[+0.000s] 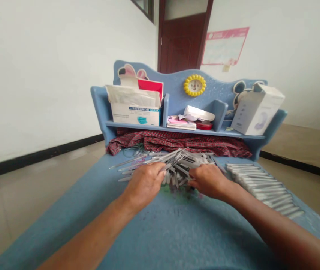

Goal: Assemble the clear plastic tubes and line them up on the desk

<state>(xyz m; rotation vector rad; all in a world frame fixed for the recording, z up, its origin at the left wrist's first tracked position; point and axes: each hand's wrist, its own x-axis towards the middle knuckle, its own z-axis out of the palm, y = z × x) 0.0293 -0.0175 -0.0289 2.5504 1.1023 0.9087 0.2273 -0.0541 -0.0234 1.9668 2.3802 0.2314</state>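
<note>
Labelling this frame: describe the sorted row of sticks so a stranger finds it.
On the blue desk, look just right of the right hand. The row lies there, grey sticks side by side, unlike the tangled pile.

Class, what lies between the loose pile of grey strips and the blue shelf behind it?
A crumpled red checked cloth, lying under the shelf behind the pile; head view.

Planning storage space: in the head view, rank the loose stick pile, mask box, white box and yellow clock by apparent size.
1. loose stick pile, though it is nearest the camera
2. mask box and white box, about alike
3. yellow clock, smallest
</note>
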